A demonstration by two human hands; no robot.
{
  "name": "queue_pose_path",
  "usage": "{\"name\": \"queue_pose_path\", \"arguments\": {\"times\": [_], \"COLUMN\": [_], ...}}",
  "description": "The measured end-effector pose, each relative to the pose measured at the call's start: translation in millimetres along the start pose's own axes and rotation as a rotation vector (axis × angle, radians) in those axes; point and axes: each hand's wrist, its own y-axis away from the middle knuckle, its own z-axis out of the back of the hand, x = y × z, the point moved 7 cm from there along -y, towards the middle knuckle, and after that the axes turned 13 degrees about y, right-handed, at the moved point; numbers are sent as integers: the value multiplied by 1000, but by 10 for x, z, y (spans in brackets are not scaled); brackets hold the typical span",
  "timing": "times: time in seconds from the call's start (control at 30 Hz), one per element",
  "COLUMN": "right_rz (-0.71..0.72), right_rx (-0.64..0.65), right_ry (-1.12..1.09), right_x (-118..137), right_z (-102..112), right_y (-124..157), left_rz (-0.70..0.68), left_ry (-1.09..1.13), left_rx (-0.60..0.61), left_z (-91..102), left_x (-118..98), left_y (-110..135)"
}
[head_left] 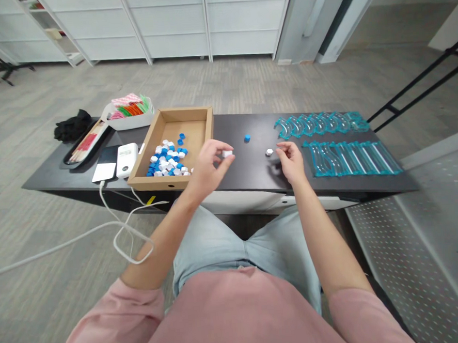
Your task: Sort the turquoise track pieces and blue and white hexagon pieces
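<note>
My left hand point(210, 166) hovers over the dark table point(248, 170), just right of a cardboard box point(196, 142), and pinches a small white piece point(227, 153) between thumb and fingertips. Blue and white pieces point(168, 162) lie heaped inside the box. My right hand point(290, 160) rests on the table with its fingers curled, right next to a loose white piece point(269, 152); I cannot tell whether they touch it. A loose blue piece point(247, 138) lies farther back between my hands.
Two rows of clear teal curved strips point(344, 156) lie at the right. Left of the box are a white device point(127, 159), a phone point(105, 166) with a white cable, a dark tray point(83, 146), a tub of coloured items point(130, 113) and black cloth point(72, 127).
</note>
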Motion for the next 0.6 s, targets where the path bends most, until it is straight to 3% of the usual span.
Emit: {"name": "queue_pose_path", "arguments": {"times": [0.07, 0.13, 0.23, 0.3, 0.47, 0.6], "right_rz": [1, -3, -5, -4, 6, 136], "right_rx": [-15, -19, -7, 16, 101, 271], "right_ry": [2, 2, -3, 5, 60, 158], "right_x": [-11, -27, -42, -42, 26, 250], "right_z": [20, 31, 24, 2, -81, -197], "right_y": [-6, -7, -4, -5, 20, 147], "left_rz": [-32, 1, 111, 153, 217, 197], "left_ry": [106, 172, 127, 38, -36, -23], "left_rx": [101, 140, 157, 170, 136, 79], "left_z": [-524, -932, -1272, -1335, -1238, -1208], "left_x": [-12, 115, 403, 529, 634, 656], "left_y": [49, 60, 33, 18, 30, 52]}}
